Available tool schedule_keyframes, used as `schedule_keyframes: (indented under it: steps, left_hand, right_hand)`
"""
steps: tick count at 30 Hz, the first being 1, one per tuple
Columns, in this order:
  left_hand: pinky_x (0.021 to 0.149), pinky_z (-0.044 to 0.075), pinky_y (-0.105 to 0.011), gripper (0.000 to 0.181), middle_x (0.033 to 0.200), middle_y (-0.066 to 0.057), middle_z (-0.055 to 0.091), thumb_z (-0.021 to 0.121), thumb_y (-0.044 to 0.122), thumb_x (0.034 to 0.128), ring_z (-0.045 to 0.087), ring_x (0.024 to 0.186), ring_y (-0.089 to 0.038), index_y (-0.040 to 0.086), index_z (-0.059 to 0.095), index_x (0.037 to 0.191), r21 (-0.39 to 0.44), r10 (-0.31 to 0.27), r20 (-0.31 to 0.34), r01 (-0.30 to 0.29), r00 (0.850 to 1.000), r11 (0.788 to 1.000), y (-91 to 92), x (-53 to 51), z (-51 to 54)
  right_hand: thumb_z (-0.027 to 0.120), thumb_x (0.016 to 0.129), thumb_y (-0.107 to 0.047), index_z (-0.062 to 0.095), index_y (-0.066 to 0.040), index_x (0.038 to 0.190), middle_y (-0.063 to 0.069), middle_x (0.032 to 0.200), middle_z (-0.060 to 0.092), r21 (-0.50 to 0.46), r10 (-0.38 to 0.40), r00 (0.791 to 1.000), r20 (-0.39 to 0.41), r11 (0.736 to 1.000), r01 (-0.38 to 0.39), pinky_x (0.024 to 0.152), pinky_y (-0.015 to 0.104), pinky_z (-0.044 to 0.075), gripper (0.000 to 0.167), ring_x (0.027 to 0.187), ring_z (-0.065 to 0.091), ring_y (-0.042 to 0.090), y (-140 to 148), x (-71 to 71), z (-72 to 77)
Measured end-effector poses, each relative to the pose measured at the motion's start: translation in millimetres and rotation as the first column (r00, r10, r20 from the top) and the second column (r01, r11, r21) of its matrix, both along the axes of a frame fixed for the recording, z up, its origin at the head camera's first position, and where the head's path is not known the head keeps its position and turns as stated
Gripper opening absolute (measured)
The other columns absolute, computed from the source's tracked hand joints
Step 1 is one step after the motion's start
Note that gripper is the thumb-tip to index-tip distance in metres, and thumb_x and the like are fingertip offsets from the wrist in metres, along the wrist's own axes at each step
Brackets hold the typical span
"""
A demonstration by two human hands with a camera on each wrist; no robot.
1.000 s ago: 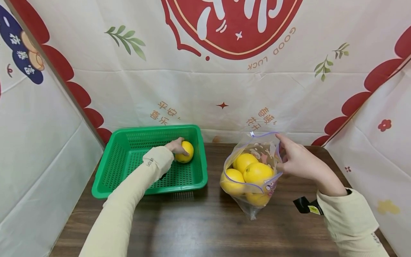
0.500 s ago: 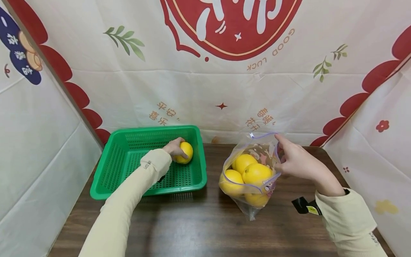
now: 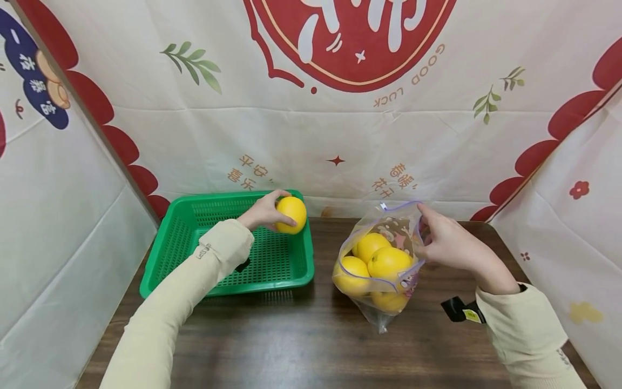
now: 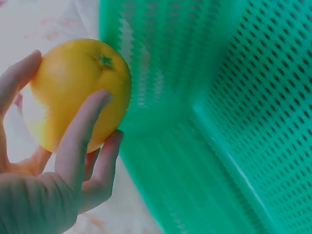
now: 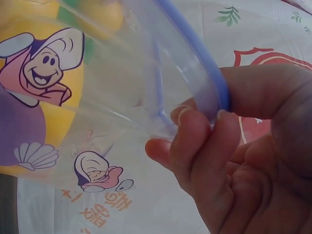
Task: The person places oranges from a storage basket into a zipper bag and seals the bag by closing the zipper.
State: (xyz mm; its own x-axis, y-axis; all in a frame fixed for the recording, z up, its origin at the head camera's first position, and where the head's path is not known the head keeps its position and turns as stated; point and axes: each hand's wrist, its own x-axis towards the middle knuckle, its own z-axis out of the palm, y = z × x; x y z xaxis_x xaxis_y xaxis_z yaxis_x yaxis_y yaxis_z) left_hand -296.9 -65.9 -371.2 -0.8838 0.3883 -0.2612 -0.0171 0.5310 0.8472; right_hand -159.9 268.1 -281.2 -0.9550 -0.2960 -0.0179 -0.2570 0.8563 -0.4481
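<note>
My left hand (image 3: 265, 210) grips an orange (image 3: 291, 215) above the right end of a green plastic basket (image 3: 311, 254). In the left wrist view the orange (image 4: 73, 92) shows a green stem end, with thumb and fingers curled round it. To the right, my right hand (image 3: 452, 240) pinches the rim of a clear zip bag (image 3: 359, 310) with a purple seal. The bag's mouth is spread open, and several oranges (image 3: 390, 263) lie inside. Close up in the right wrist view, fingers (image 5: 190, 141) hold the purple-edged rim, and cartoon prints show on the bag.
Basket and bag stand apart on a dark wooden table (image 3: 272, 346). White printed cloth (image 3: 311, 135) hangs behind the table and along both sides. A black strap piece with a yellow label (image 3: 461, 310) sticks out at the right wrist.
My left hand has lifted the orange from the basket's floor, up and slightly right to about rim height. My right hand and the bag have stayed almost in place.
</note>
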Motion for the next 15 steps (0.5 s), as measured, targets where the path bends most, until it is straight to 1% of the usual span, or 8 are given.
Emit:
schedule_keyframes:
  steps: [4,9,13,15]
  left_hand:
    - [0.064,0.054,-0.037,0.078,0.124,-0.015,0.043,0.078,0.024,0.0683,0.054,0.101,-0.032,0.023,0.037,0.134,0.039,-0.032,-0.033,0.033,0.999,0.999,12.2,11.8,15.8]
    - [0.063,0.054,-0.036,0.076,0.124,-0.011,0.043,0.078,0.025,0.0686,0.055,0.098,-0.030,0.026,0.038,0.132,0.121,-0.073,-0.083,0.083,0.994,0.989,28.0,28.4,40.0]
    - [0.063,0.054,-0.038,0.074,0.125,-0.012,0.043,0.077,0.019,0.0708,0.056,0.098,-0.030,0.024,0.037,0.133,0.201,-0.129,-0.114,0.150,0.985,0.968,42.1,44.3,60.3]
    - [0.063,0.054,-0.038,0.072,0.125,-0.013,0.043,0.075,0.015,0.0718,0.057,0.098,-0.030,0.023,0.037,0.133,0.245,-0.167,-0.113,0.190,0.979,0.951,50.8,52.0,67.9]
  right_hand:
    - [0.067,0.070,-0.004,0.031,0.015,0.125,0.011,0.082,0.053,0.000,0.000,1.000,-0.004,1.000,0.000,0.052,0.027,0.045,0.068,0.064,0.051,0.016,-1,-0.8,0.4]
    - [0.067,0.070,-0.004,0.026,0.019,0.129,0.012,0.083,0.054,0.005,0.002,1.000,0.001,1.000,-0.002,0.052,0.027,0.045,0.075,0.063,0.051,0.016,-3,-0.5,1.4]
    - [0.066,0.070,-0.005,0.027,0.020,0.127,0.012,0.081,0.054,0.013,0.002,1.000,-0.007,1.000,-0.002,0.051,0.027,0.044,0.073,0.062,0.051,0.016,-4,-0.4,1.7]
    - [0.066,0.070,-0.005,0.027,0.020,0.127,0.012,0.081,0.054,0.014,0.001,1.000,-0.004,1.000,-0.001,0.051,0.027,0.044,0.073,0.062,0.051,0.015,-5,-0.2,2.0]
